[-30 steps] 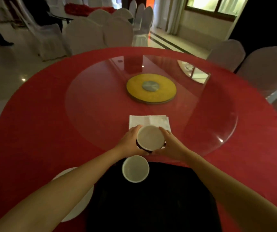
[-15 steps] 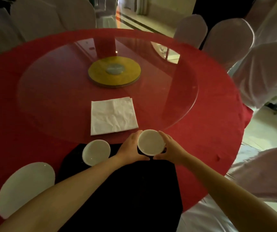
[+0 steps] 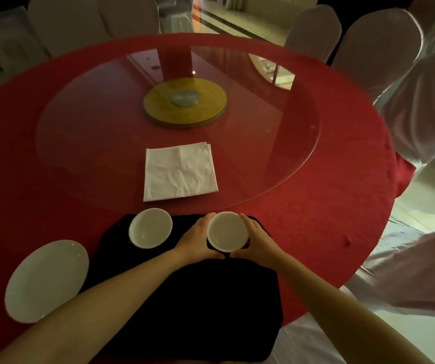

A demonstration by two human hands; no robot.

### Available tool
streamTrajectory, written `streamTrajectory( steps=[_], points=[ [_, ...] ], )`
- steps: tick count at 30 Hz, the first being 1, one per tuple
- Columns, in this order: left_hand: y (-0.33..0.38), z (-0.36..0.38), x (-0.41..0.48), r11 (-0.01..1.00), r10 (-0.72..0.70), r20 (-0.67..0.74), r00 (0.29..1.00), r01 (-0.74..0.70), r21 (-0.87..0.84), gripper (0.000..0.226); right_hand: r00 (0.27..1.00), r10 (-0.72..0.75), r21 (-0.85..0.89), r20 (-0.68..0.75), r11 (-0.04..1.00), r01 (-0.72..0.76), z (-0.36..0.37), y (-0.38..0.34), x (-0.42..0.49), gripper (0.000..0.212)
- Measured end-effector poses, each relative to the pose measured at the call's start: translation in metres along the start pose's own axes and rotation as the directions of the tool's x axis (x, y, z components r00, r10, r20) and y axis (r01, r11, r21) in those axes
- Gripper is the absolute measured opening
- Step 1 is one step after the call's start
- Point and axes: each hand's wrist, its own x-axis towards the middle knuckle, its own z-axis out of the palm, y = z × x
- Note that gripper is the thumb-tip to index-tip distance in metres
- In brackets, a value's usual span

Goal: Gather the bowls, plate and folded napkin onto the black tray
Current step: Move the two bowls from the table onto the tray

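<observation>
A white bowl (image 3: 227,231) sits at the far right corner of the black tray (image 3: 198,306), cupped between my left hand (image 3: 194,240) and my right hand (image 3: 257,241). A second white bowl (image 3: 150,227) rests on the tray's far left corner, apart from my hands. The white plate (image 3: 47,279) lies on the red tablecloth to the left of the tray. The folded white napkin (image 3: 180,171) lies on the glass turntable just beyond the tray.
The round table with red cloth (image 3: 329,206) carries a glass turntable (image 3: 277,143) with a yellow hub (image 3: 185,101). White-covered chairs (image 3: 374,48) ring the table. The table edge drops off close on the right, by a white chair (image 3: 416,271).
My hands carried the bowl from in front of the napkin back and to the right, down onto the tray's far right corner. The camera view swung, uncovering the napkin.
</observation>
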Motion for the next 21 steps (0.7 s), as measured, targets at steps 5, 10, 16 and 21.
streamTrajectory(
  steps=[5, 10, 16, 21],
  points=[
    [-0.004, 0.002, -0.002, 1.0, -0.017, -0.005, 1.0, 0.017, -0.001, 0.096, 1.0, -0.013, -0.014, 0.014, 1.0, 0.013, 0.001, -0.002, 0.001, 0.106],
    [-0.007, 0.007, -0.006, 0.999, -0.038, 0.017, 0.999, 0.038, 0.005, 0.107, 0.999, 0.009, -0.028, 0.045, 1.0, -0.008, 0.007, -0.003, -0.003, 0.113],
    [-0.012, 0.009, -0.035, 0.992, -0.123, -0.003, 0.992, 0.123, 0.025, 0.117, 0.994, -0.029, -0.023, 0.101, 0.999, 0.031, 0.018, -0.009, -0.01, 0.113],
    [-0.021, -0.004, -0.044, 0.992, -0.114, 0.004, 0.994, 0.113, 0.049, 0.122, 0.991, -0.063, -0.071, 0.114, 0.995, 0.072, 0.024, -0.024, -0.006, 0.118]
  ],
)
